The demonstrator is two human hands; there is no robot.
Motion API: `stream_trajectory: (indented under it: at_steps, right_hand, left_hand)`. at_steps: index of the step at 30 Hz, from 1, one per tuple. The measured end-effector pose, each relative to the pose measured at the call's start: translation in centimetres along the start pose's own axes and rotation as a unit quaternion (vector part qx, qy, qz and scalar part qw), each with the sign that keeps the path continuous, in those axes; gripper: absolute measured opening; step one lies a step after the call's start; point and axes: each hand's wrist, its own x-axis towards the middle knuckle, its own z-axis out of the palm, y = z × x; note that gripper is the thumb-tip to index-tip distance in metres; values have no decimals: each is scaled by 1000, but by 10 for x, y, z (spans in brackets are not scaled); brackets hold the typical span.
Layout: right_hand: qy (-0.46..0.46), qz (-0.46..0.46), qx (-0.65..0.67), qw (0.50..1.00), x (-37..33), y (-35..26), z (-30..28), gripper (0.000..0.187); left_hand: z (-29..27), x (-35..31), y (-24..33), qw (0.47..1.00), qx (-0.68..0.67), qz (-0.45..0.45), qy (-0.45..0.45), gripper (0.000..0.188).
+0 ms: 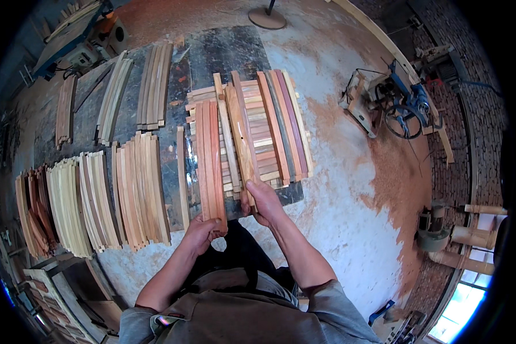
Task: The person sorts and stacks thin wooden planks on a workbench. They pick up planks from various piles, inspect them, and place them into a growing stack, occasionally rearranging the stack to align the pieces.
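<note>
My left hand (202, 234) is closed around the near end of a few reddish wooden strips (210, 160) lying side by side. To its right, my right hand (264, 202) grips the near end of a yellow-brown wooden strip (241, 132) with a small dark spot. Beneath both lies a stack of crosswise wooden strips (259, 123) in mixed pale and pink tones. Several lengthwise strips (286, 126), some pinkish, one grey and one purplish, rest along its right side. My fingertips are partly hidden under the wood.
Bundles of strips (140, 189) line the left of the dark, worn tabletop (223, 51), with more bundles (155, 86) behind. A blue-topped machine (77, 43) stands far left. Blue machinery (404, 109) is at right by a brick wall (450, 120). Sawdust (398, 178) covers parts of the floor.
</note>
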Motion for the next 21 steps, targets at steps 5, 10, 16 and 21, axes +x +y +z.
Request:
stream_trajectory:
  at_steps: [5,10,16,21]
  right_hand:
    - [-30,-24,-41,998,-17,15,5,23]
    - [-11,-13,-17,1000,-28,29,12,15]
    - [38,-60,-75,995,-27,40,11,15]
    - [149,-122,-333,923,-19,16,3,21]
  left_hand:
    - [-7,0,-2,999,-14,2,-31,25]
    - [-2,-5,1,998,-37,3,-46,29]
    - [-5,-11,1,998,-33,-2,-49,37]
    - [-15,-19,-4,1000,15,2,-6,37]
